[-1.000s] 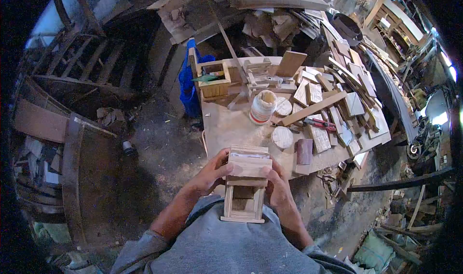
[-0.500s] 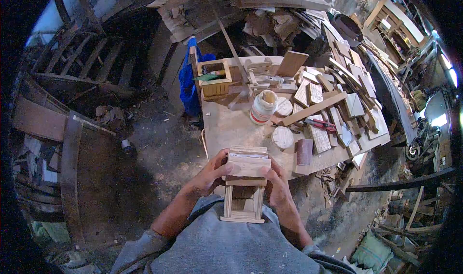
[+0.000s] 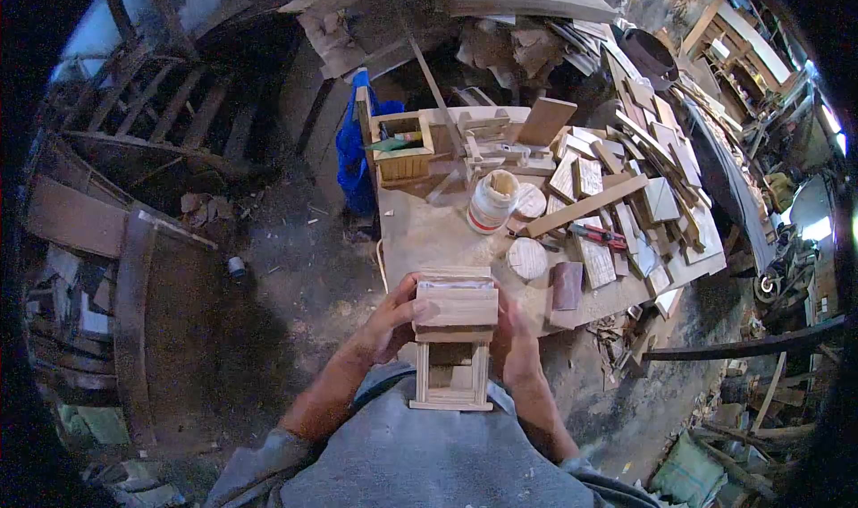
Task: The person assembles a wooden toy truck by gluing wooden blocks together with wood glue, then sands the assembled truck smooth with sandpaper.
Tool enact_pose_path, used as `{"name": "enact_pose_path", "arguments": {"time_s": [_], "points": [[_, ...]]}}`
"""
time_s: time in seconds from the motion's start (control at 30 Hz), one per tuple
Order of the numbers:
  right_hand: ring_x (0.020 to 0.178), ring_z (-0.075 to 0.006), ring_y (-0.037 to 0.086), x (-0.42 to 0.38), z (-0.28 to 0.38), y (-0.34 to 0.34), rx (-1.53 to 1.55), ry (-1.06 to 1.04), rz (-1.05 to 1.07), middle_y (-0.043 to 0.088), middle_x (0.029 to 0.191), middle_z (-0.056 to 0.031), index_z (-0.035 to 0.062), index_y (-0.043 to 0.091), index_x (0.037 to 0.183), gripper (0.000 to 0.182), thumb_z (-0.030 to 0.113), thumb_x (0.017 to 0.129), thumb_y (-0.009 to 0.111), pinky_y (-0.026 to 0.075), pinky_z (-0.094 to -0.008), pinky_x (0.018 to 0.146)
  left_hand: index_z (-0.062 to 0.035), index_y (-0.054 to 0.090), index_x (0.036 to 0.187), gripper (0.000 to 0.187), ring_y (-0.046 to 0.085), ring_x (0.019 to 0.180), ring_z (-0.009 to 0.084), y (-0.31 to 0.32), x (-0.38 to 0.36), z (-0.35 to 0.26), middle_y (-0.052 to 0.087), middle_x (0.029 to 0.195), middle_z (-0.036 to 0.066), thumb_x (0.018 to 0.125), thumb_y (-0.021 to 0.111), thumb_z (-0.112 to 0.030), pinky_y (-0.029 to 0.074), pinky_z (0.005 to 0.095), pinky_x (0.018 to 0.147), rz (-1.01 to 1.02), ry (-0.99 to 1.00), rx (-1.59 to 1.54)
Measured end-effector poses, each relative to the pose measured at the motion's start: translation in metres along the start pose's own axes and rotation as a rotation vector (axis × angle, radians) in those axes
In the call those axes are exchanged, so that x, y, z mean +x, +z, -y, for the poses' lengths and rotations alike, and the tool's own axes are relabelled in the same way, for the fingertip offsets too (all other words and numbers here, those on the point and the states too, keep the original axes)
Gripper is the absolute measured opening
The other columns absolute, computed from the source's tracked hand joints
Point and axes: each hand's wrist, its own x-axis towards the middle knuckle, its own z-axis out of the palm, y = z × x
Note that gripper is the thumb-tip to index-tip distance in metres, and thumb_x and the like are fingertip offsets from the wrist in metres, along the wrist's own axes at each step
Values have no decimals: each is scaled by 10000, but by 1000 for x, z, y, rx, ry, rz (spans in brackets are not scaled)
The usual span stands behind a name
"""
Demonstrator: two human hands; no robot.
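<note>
Close to my chest is a small wooden box-like frame (image 3: 457,308), with a solid block-shaped upper part and an open, slatted lower part ending in a wider base strip. A pale whitish line runs along a gap near its top edge. My left hand (image 3: 393,320) grips its left side, thumb on the front face and fingers behind. At the right side, my right hand (image 3: 520,343) is slightly blurred, its fingers stretched upward along the wood and its thumb off the front face. Beyond the frame, a white glue jar (image 3: 492,206) stands uncapped on the worktable (image 3: 420,231).
Round wooden discs (image 3: 526,259), a brown sandpaper roll (image 3: 567,286) and a red-handled tool (image 3: 598,236) lie on the table. Wood offcuts (image 3: 661,200) pile up at the right. A slatted wooden box (image 3: 402,155) holding tools stands at the back left, beside blue cloth (image 3: 355,159).
My right thumb has come off the front of the wooden frame, and that hand has straightened along its side. My left hand keeps its grip. The view has shifted slightly.
</note>
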Motion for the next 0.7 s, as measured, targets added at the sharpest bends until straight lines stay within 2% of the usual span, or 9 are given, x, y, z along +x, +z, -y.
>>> {"name": "enact_pose_path", "arguments": {"time_s": [0.07, 0.2, 0.3, 0.4, 0.5, 0.6, 0.7], "points": [[1454, -289, 355, -4, -4, -9, 7, 2, 38, 347, 1601, -127, 60, 247, 1593, 775, 553, 1022, 426, 293, -430, 1188, -93, 389, 1453, 640, 530, 1288, 234, 5, -3, -6, 537, 1380, 105, 918, 677, -291, 486, 442, 1034, 19, 49, 39], [1468, -313, 334, -16, -14, -11, 107, 173, -54, 342, 1607, -115, 83, 227, 1595, 772, 602, 1035, 338, 276, -471, 1201, -77, 378, 1465, 684, 516, 1303, 230, 9, -1, -12, 531, 1396, 102, 904, 690, -315, 436, 405, 1079, 109, 92, 68], [1451, -303, 362, -20, -22, -11, 272, 262, -38, 373, 1589, -97, 111, 235, 1597, 737, 587, 1042, 332, 296, -473, 1190, -77, 348, 1494, 765, 484, 1339, 233, 10, 3, -12, 503, 1431, 110, 877, 713, -345, 401, 408, 1111, 119, 98, 111], [1408, -299, 418, -19, -31, -15, 205, 183, -100, 417, 1556, -87, 139, 287, 1581, 690, 568, 1044, 358, 331, -493, 1168, -88, 287, 1544, 875, 451, 1374, 240, 14, 3, -13, 464, 1473, 123, 843, 732, -362, 360, 408, 1144, 163, 109, 67], [1328, -298, 500, -26, -18, -5, 232, 194, 32, 493, 1490, -81, 132, 366, 1538, 617, 514, 1053, 397, 392, -496, 1125, -98, 217, 1586, 961, 422, 1401, 249, 27, -2, -13, 428, 1506, 132, 825, 736, -371, 334, 405, 1161, 132, 147, -3], [1261, -297, 555, -23, -10, 9, 284, 244, -150, 547, 1430, -89, 119, 422, 1493, 556, 459, 1054, 437, 435, -484, 1089, -103, 178, 1602, 1037, 457, 1380, 277, 34, -1, -9, 443, 1498, 145, 789, 750, -400, 364, 429, 1148, 87, 181, 65], [1240, -298, 571, -21, 4, 15, 265, 216, -129, 571, 1394, -104, 104, 432, 1474, 550, 448, 1046, 463, 456, -477, 1065, -84, 285, 1559, 979, 512, 1321, 321, 28, -6, 0, 499, 1445, 169, 776, 738, -457, 407, 478, 1113, -82, 117, -122]]}}
